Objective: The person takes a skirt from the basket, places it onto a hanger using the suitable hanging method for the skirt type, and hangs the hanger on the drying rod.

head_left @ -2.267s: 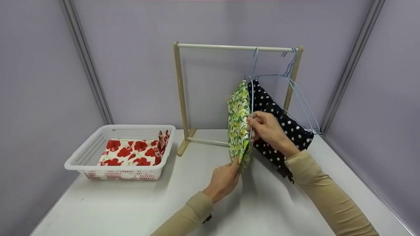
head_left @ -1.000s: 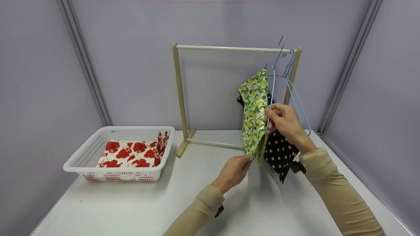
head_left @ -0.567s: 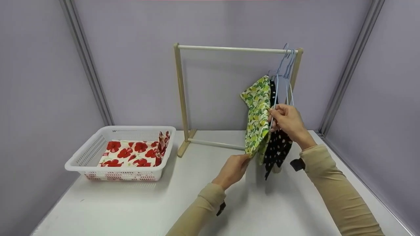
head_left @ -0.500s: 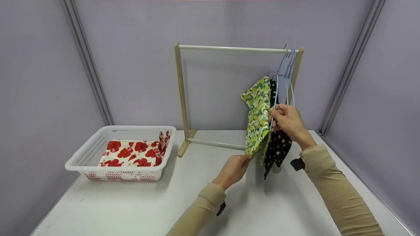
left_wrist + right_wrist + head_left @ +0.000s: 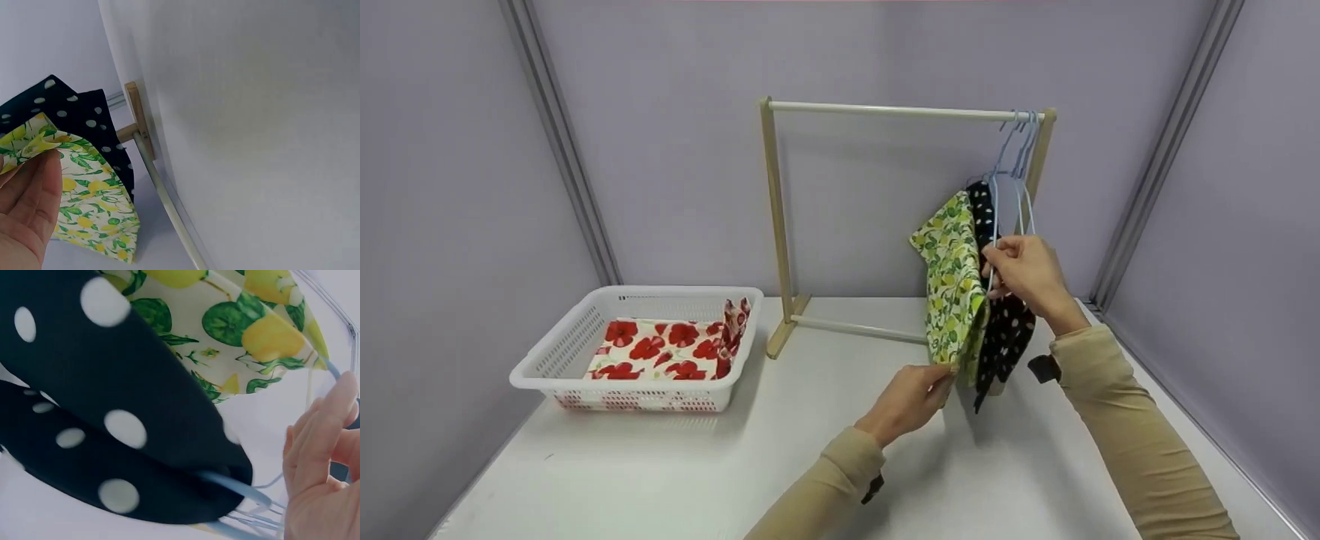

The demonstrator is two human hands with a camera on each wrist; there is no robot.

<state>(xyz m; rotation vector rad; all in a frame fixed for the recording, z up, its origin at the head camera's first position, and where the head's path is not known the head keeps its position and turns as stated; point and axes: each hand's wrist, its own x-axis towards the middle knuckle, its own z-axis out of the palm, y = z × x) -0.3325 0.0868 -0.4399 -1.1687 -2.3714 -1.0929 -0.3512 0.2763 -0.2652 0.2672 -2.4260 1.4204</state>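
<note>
A lemon-print cloth (image 5: pixel 949 277) hangs at the right end of the rack, on a light blue wire hanger (image 5: pixel 996 214) whose hook is over the rail. My left hand (image 5: pixel 906 403) pinches the cloth's lower edge; the left wrist view shows the fabric (image 5: pixel 93 211) bunched at the fingertips. Higher up, my right hand (image 5: pixel 1030 271) pinches the hanger's side wire between thumb and fingers. Just behind and to the right hangs a black polka-dot cloth (image 5: pixel 1011 337), partly covered by the lemon cloth and my right hand. In the right wrist view, blue hanger wire (image 5: pixel 236 486) comes out of its folded edge.
The rack has wooden posts (image 5: pixel 778 217) and a white top rail (image 5: pixel 885 110); its hangers crowd the right end. On the left of the white table (image 5: pixel 660 480) a white plastic basket (image 5: pixel 622 385) holds a red-flowered cloth (image 5: pixel 649 349). Grey walls enclose the table's back and sides.
The lemon cloth and its hanger have moved right with both hands, lifted off the rail, then lowered so the hook sits on it beside the others. The polka-dot cloth has swung round, edge-on.
</note>
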